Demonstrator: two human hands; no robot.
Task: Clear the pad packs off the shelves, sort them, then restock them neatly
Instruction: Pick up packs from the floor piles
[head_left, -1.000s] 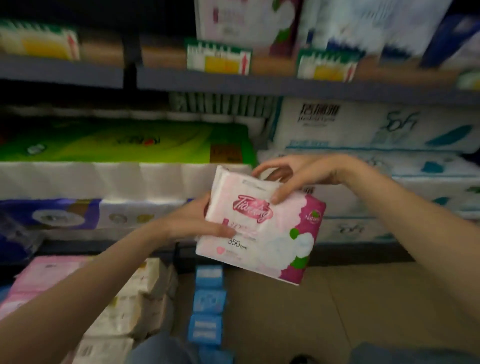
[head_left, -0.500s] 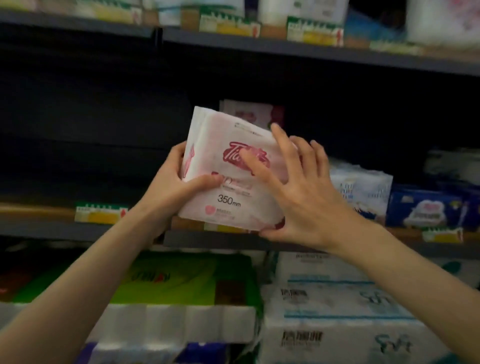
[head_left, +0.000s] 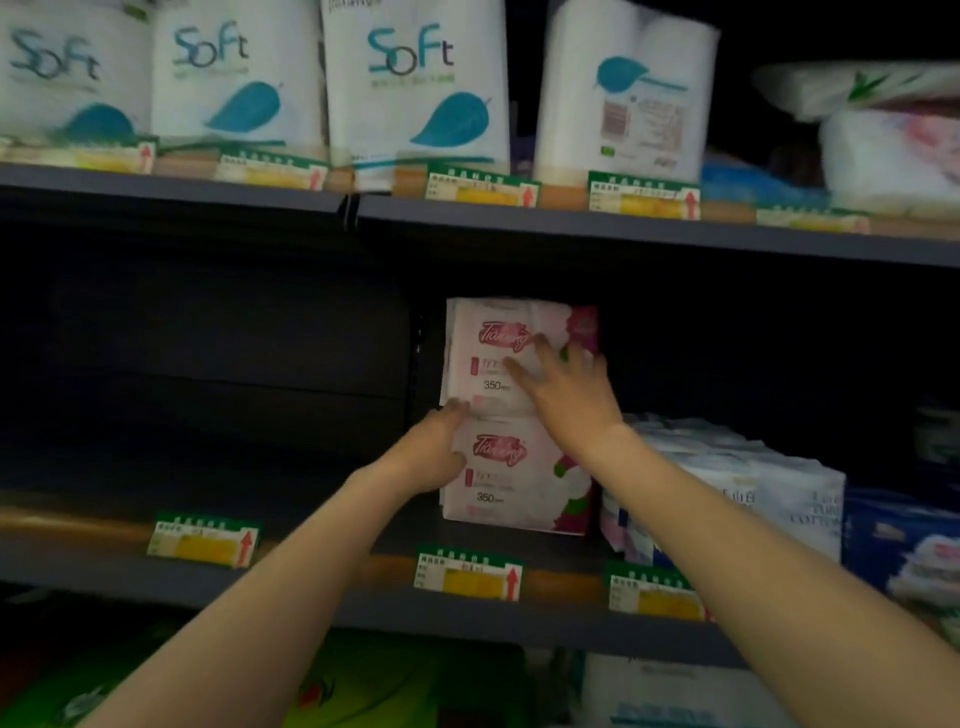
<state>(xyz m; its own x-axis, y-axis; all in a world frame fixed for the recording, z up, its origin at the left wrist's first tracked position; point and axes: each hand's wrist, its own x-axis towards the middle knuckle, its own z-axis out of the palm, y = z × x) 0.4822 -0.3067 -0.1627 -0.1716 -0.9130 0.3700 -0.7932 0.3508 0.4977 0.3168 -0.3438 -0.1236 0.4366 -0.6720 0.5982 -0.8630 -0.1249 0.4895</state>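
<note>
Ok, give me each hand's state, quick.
Left hand: open, fingers against the pad packs' left edge.
Right hand: open, pressing flat on the top pack.

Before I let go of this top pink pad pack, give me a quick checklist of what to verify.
1. Top pink-and-white pad pack sits on the lower matching pack: ok.
2. Left edges of both packs line up: ok.
3. Labels face front, upright: ok.
4. Right hand lies flat on the top pack's face, steadying it: ok.
5. Left hand rests at the packs' left side by the seam: ok.
6. Stack standing free without support: cannot tell.
7. Clearance under the grey metal shelf above: ok.
</note>
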